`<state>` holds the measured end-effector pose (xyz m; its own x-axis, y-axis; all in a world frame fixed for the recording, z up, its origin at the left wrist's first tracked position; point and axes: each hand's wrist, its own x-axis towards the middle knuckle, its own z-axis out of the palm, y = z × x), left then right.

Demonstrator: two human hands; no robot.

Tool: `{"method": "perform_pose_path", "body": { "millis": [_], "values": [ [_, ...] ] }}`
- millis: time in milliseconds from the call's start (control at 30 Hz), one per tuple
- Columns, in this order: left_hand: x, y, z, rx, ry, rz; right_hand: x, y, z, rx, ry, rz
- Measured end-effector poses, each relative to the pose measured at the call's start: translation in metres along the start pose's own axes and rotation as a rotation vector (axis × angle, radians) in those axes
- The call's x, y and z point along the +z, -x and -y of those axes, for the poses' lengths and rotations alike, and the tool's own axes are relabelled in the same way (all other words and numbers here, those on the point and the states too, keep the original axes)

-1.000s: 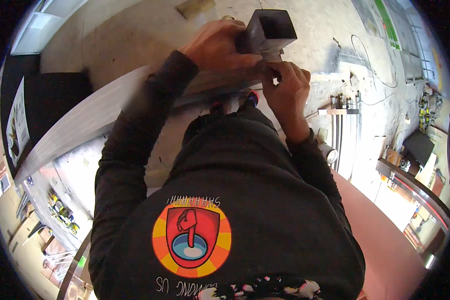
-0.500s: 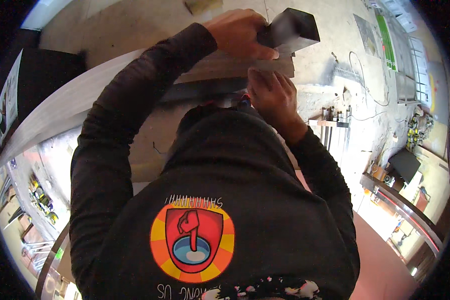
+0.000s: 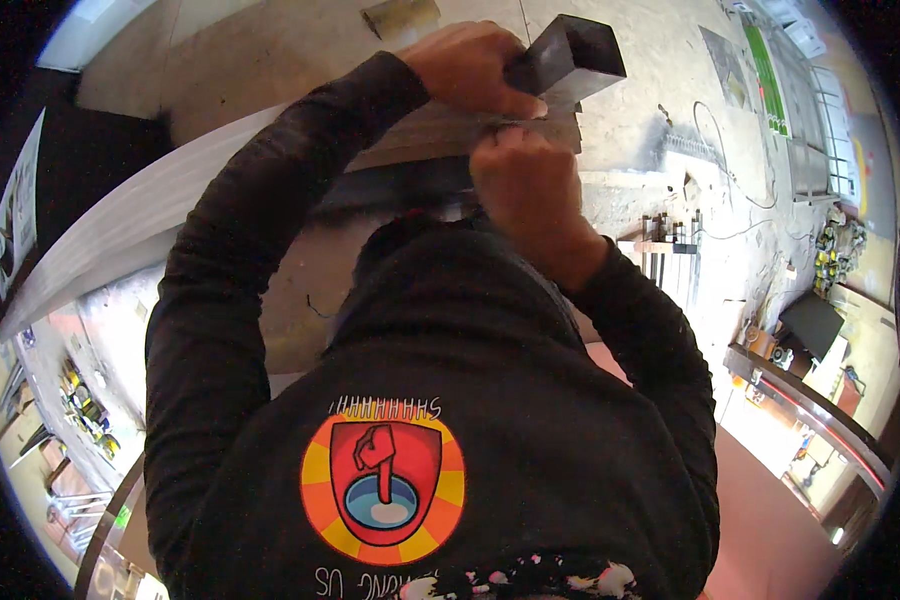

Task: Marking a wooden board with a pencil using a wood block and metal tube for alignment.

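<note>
My left hand (image 3: 470, 68) is wrapped round the narrow part of a dark square-ended block or tube (image 3: 582, 52), whose wider end juts out to the right. The hand rests along the edge of a long pale board-like surface (image 3: 190, 175). Just below it, my right hand (image 3: 530, 180) is closed into a fist beside the board's right end, its knuckles near my left thumb. Whatever the right fingers hold, if anything, is hidden.
A dark panel with a pale sheet (image 3: 20, 220) stands at the far left. To the right, a small rack of upright dark rods (image 3: 667, 230) stands on the stained floor, with a thin cable (image 3: 715, 160) near it. A bench edge (image 3: 810, 415) lies at lower right.
My right hand has moved up and left toward the left hand, its fingers curling into a fist. My left hand and the dark block have shifted slightly left.
</note>
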<state>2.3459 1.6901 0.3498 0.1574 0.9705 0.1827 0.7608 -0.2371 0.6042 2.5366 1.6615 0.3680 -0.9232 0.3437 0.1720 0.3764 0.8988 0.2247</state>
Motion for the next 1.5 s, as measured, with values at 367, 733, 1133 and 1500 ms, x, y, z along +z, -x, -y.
{"method": "perform_pose_path", "body": {
  "millis": [367, 733, 1133, 1500],
  "values": [
    [0.000, 0.004, 0.000, 0.045, -0.011, -0.062, -0.014, 0.007, -0.013, -0.016, -0.179, 0.135],
    [0.007, 0.004, 0.003, 0.034, 0.041, -0.113, -0.021, 0.071, -0.041, 0.264, -0.676, 0.287],
    [-0.032, 0.048, 0.048, -0.227, 0.798, -0.747, 0.020, 0.135, -0.063, 0.581, -1.174, 0.276],
    [-0.019, 0.156, 0.053, -0.160, 1.401, -0.987, 0.031, 0.142, -0.080, 0.568, -1.418, 0.246]
  ]
}}
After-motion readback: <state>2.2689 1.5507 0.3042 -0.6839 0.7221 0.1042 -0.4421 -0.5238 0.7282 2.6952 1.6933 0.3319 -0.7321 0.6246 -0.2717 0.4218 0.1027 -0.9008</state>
